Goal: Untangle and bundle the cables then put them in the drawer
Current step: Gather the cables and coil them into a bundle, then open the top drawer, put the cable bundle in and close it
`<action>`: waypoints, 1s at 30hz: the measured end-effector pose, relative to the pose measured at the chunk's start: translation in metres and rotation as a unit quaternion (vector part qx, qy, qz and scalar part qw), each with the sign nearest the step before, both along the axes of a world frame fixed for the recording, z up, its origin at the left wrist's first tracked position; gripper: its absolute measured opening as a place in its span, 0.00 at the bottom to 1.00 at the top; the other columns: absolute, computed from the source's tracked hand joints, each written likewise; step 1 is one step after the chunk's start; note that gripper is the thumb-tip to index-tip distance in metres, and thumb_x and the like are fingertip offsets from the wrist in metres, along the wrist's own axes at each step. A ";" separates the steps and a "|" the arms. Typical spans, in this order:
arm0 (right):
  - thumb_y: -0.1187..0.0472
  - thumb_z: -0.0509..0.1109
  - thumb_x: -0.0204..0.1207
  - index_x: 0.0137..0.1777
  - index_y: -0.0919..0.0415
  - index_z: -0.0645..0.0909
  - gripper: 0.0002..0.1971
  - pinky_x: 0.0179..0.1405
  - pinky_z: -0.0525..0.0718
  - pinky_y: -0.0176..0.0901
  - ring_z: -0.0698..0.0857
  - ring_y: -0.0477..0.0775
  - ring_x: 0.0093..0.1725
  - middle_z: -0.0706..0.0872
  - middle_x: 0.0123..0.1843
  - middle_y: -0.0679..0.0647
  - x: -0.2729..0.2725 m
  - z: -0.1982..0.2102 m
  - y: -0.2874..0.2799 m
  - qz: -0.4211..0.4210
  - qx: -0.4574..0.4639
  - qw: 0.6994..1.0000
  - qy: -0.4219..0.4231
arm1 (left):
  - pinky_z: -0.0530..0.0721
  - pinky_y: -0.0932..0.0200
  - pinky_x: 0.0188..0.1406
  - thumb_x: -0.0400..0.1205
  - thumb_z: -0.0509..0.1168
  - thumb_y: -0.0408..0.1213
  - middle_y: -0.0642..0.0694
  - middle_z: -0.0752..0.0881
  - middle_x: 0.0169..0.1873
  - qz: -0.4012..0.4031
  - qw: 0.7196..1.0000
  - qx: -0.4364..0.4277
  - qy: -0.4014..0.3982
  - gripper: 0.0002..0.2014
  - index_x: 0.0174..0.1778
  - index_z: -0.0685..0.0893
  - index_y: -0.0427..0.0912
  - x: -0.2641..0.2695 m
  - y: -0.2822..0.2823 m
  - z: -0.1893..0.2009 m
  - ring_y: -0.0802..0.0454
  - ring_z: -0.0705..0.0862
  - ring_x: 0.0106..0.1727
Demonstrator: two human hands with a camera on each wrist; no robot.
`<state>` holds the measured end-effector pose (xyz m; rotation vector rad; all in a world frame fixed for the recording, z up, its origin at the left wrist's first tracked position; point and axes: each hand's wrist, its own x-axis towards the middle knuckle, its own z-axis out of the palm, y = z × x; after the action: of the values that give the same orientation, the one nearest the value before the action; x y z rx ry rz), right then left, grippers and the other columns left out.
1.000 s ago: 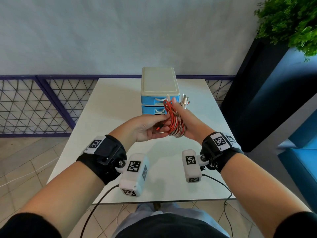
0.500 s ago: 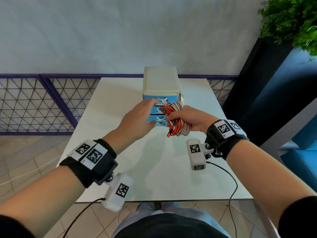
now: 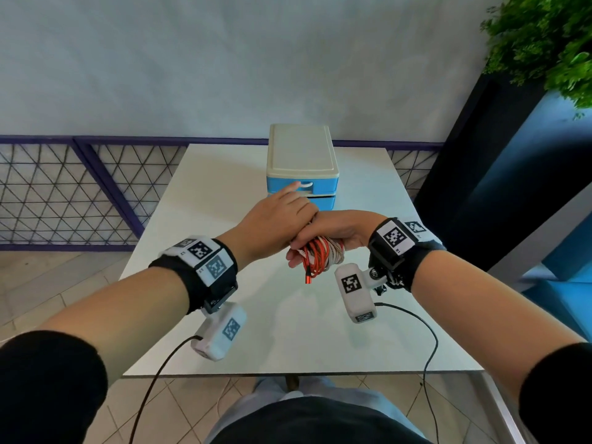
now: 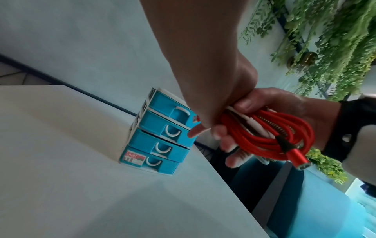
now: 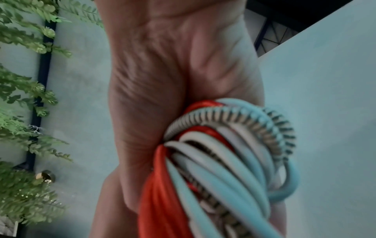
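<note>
Right hand [image 3: 336,230] grips the coiled cable bundle [image 3: 320,256] above table centre. Left hand [image 3: 275,216], fingers loosely extended, reaches 12 o'clock to the drawer unit [image 3: 302,173]. Recommend hooking 1 handle and pulling straight.

L hand [image 3: 275,216] hides lower drawers [image 3: 323,200]; cable bundle [image 5: 213,169] blurred, cut off.

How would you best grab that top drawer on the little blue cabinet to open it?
By the white loop handle on the top drawer. It faces the person, so hook a fingertip in from the front and pull straight back. The left hand reaches toward it; the right hand grips the cable bundle.
</note>
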<state>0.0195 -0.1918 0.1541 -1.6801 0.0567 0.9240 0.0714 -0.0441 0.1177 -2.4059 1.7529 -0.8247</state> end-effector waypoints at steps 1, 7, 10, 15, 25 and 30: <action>0.68 0.66 0.80 0.50 0.71 0.82 0.06 0.43 0.90 0.44 0.90 0.53 0.44 0.89 0.44 0.61 0.001 -0.001 0.000 0.005 -0.016 1.000 -0.012 | 0.74 0.46 0.74 0.76 0.63 0.31 0.45 0.84 0.37 0.012 1.000 0.000 0.013 0.05 0.47 0.81 0.40 0.002 -0.001 -0.003 0.45 0.83 0.42; 0.44 0.77 0.64 0.66 0.57 0.74 0.33 0.56 0.84 0.50 0.83 0.55 0.57 0.84 0.61 0.55 0.000 -0.017 0.016 0.012 -0.443 0.843 -0.305 | 0.74 0.54 0.34 0.75 0.66 0.34 0.43 0.87 0.43 0.182 0.972 0.045 0.139 0.09 0.50 0.80 0.40 0.004 -0.007 -0.005 0.40 0.84 0.45; 0.33 0.74 0.63 0.82 0.64 0.52 0.56 0.72 0.71 0.60 0.71 0.60 0.74 0.72 0.75 0.57 -0.013 -0.045 0.028 0.040 -0.590 0.712 -0.377 | 0.76 0.55 0.31 0.75 0.63 0.37 0.46 0.88 0.43 0.216 0.962 0.027 0.164 0.10 0.52 0.80 0.44 0.010 -0.007 -0.012 0.41 0.85 0.45; 0.57 0.79 0.62 0.66 0.61 0.76 0.31 0.44 0.82 0.52 0.86 0.59 0.42 0.87 0.44 0.54 -0.006 -0.066 0.012 -0.020 -0.639 0.594 -0.489 | 0.75 0.57 0.29 0.73 0.63 0.43 0.51 0.86 0.38 0.234 0.936 -0.014 0.261 0.09 0.48 0.80 0.50 0.004 -0.011 -0.021 0.45 0.83 0.37; 0.58 0.63 0.77 0.59 0.57 0.76 0.11 0.36 0.71 0.44 0.86 0.58 0.46 0.87 0.49 0.51 0.015 -0.058 -0.010 0.051 -0.572 0.670 -0.471 | 0.75 0.57 0.39 0.69 0.68 0.50 0.52 0.85 0.44 0.227 0.910 0.043 0.345 0.16 0.51 0.78 0.51 0.016 -0.020 -0.012 0.48 0.84 0.43; 0.58 0.61 0.77 0.58 0.54 0.77 0.11 0.35 0.73 0.45 0.87 0.60 0.47 0.88 0.50 0.52 0.036 -0.050 -0.032 0.023 -0.578 0.676 -0.457 | 0.76 0.56 0.60 0.80 0.62 0.52 0.50 0.80 0.61 0.173 0.811 -0.118 0.546 0.19 0.62 0.78 0.47 0.058 -0.009 0.016 0.53 0.79 0.62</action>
<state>0.0550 -0.2239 0.1039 -3.1816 -0.1121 -0.1985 0.1290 -0.0530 0.1340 -3.5638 1.2508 0.5907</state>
